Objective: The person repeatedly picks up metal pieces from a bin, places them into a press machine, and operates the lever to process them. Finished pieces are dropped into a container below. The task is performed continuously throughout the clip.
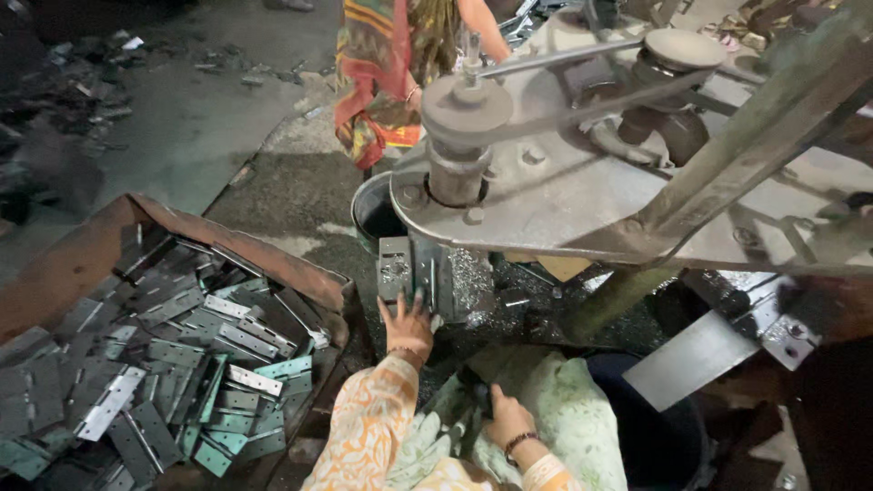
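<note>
My left hand reaches up to a grey metal hinge plate that lies under the spindle of a grey drilling machine; its fingers press on the plate's near edge. My right hand rests low on pale green cloth in my lap, fingers curled on something dark that I cannot make out. Both wrists carry bangles and orange patterned sleeves.
A rusty brown tray at the left holds several grey metal hinges. Metal shavings lie beside the plate. A dark round bucket stands behind the machine. Another person in a red and green garment stands beyond. A belt and pulleys run overhead.
</note>
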